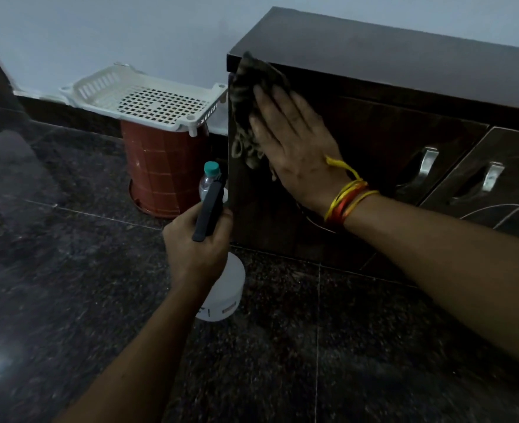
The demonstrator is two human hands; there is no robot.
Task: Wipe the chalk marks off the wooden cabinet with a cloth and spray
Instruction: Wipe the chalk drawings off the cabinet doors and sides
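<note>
A dark wooden cabinet (389,65) stands on the floor at the right. My right hand (294,138) presses a dark patterned cloth (249,96) flat against the upper left part of the cabinet's left door, fingers straight. My left hand (195,242) grips the neck of a white spray bottle (226,294) with a black trigger head, held low beside the cabinet's left front edge. White chalk curves (508,215) show on the lower part of the right door.
A white perforated basket (148,99) sits on an upturned red-brown bin (160,169) left of the cabinet. A small clear bottle with a teal cap (210,175) stands between bin and cabinet. Two metal door handles (426,166) protrude. The floor is dark polished stone.
</note>
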